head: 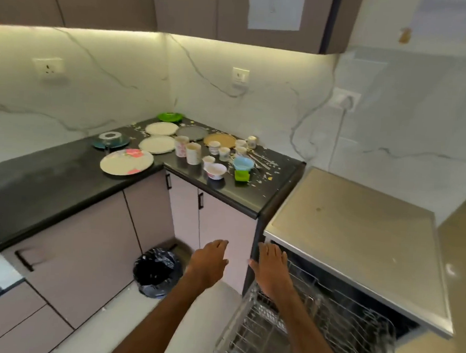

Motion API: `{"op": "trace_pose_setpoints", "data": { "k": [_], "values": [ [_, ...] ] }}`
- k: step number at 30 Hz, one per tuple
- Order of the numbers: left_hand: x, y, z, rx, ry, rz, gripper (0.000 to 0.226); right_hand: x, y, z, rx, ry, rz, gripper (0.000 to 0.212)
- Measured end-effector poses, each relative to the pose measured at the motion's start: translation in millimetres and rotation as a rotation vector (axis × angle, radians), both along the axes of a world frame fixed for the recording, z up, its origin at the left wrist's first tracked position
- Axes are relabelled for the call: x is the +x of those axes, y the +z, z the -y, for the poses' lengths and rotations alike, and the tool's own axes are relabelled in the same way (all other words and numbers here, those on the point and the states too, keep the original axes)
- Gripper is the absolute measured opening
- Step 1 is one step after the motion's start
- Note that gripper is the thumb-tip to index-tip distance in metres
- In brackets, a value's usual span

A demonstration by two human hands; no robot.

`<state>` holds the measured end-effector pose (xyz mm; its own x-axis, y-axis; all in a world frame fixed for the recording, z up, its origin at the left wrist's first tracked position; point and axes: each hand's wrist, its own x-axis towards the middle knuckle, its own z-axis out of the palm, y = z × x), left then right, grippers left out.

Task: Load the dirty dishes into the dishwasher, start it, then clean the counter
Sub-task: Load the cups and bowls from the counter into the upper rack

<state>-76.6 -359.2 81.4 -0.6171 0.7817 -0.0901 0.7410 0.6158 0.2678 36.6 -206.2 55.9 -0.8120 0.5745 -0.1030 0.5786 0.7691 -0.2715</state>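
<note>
Dirty dishes crowd the corner of the black counter [48, 181]: a floral plate [127, 161], two white plates [157, 144], a grey plate [192, 132], a tan plate [219, 140], a green plate [170, 116], several cups [193, 152], a white bowl [216, 171], a blue bowl [243, 163] and cutlery [260, 160]. The dishwasher [359, 238] stands open at the right, its empty wire rack [307, 331] pulled out. My left hand [209, 261] hovers open before the cabinet. My right hand [271, 268] is open over the rack's left edge.
Food scraps litter the counter around the dishes. A bin lined with a black bag [156, 272] stands on the floor in the cabinet corner. A small green square container [241, 175] sits near the counter's front edge. Wall sockets are on the marble backsplash.
</note>
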Motion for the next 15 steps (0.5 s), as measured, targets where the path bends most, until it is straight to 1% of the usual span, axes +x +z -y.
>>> {"op": "trace_pose_setpoints", "data": {
  "k": [5,11,15],
  "values": [
    [-76.4,2.0,35.5,0.002,0.066,0.013,0.058,-86.3,5.1,27.3,0.01,0.043,-0.013,0.062],
    [-177.9,9.7,82.8,0.018,0.094,-0.001,0.057,-196.5,25.3,76.1,-0.016,0.064,-0.079,0.063],
    [-225.1,6.1,106.8,0.016,0.1,0.018,0.056,-252.7,33.0,110.4,-0.015,0.102,-0.096,0.063]
  ]
}}
